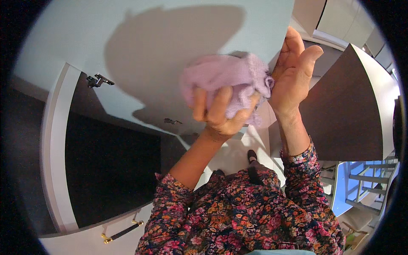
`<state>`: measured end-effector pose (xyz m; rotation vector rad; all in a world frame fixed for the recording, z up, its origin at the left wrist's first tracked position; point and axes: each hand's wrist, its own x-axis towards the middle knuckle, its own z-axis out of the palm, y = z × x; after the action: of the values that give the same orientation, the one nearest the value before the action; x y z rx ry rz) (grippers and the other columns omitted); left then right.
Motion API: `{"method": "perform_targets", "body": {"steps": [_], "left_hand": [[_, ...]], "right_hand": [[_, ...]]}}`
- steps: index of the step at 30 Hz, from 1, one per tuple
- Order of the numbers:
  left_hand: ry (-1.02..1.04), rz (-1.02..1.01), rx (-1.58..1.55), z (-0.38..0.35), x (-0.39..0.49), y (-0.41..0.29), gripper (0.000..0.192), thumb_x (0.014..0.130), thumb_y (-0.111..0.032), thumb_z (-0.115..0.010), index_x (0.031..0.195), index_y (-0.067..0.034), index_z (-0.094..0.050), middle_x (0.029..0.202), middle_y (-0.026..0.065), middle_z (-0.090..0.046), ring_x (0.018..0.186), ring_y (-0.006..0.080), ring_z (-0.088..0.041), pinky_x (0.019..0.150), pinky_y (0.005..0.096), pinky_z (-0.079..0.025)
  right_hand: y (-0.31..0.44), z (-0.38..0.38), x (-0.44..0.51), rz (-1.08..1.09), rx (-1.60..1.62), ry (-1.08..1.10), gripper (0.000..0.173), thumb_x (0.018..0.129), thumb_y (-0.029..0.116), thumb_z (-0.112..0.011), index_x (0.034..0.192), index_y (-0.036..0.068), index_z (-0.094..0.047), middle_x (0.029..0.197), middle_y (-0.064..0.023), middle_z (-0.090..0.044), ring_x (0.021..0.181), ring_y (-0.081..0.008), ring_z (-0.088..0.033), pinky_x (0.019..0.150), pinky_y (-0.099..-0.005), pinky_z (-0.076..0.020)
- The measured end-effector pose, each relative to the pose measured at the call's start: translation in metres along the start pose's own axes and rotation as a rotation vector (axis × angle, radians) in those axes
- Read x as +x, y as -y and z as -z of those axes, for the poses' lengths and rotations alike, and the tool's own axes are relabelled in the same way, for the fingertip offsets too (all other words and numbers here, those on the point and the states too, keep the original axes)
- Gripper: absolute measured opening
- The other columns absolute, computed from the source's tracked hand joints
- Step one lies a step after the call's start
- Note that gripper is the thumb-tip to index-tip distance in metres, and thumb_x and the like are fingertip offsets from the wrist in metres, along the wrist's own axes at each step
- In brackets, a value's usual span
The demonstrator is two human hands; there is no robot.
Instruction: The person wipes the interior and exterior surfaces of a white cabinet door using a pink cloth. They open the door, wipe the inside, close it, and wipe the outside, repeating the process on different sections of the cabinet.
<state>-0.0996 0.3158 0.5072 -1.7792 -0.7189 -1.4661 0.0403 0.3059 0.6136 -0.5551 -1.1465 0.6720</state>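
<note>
My left hand (220, 111) presses a bunched lilac cloth (220, 70) against the pale inner face of a cabinet door (79, 38). Its fingers are curled into the cloth, close to the door's free edge. Along that edge is my right hand (291, 73), palm towards me and thumb standing apart. Some of its fingers are partly hidden at the door's edge, and it holds no separate object. Two metal cabinet hinges, one upper left (98, 80) and one lower (172, 121), join the door to the cabinet.
The cabinet's dark interior (111, 165) lies to the left, framed by a light edge (57, 153). Below it is a black-and-gold handle (122, 232). A dark brown panel (344, 108) juts out at right. Beyond are a blue tabletop (346, 188) and grey chairs (371, 178).
</note>
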Motion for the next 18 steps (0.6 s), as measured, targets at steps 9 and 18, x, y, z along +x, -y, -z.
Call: {"method": "perform_targets", "body": {"steps": [9, 18], "left_hand": [[0.041, 0.043, -0.074, 0.022, -0.007, 0.042, 0.035, 0.077, -0.036, -0.087, 0.108, -0.026, -0.073, 0.137, 0.0180, -0.046, 0.132, 0.0481, -0.040, 0.108, 0.0681, -0.036], [-0.256, 0.513, 0.102, 0.040, 0.001, 0.124, 0.049, 0.087, -0.019, -0.078, 0.132, -0.010, -0.061, 0.143, 0.0236, -0.040, 0.133, 0.0470, -0.043, 0.110, 0.0559, -0.037]], "right_hand": [[-0.016, 0.015, 0.002, 0.049, 0.019, -0.042, 0.076, 0.107, 0.065, -0.030, 0.137, 0.000, -0.056, 0.133, -0.0122, -0.064, 0.126, -0.0225, -0.056, 0.111, -0.0367, -0.0375], [-0.013, 0.011, 0.002, 0.047, -0.066, -0.147, 0.080, 0.105, 0.068, -0.029, 0.131, -0.003, -0.058, 0.123, -0.0120, -0.065, 0.118, -0.0205, -0.058, 0.106, -0.0364, -0.0396]]}}
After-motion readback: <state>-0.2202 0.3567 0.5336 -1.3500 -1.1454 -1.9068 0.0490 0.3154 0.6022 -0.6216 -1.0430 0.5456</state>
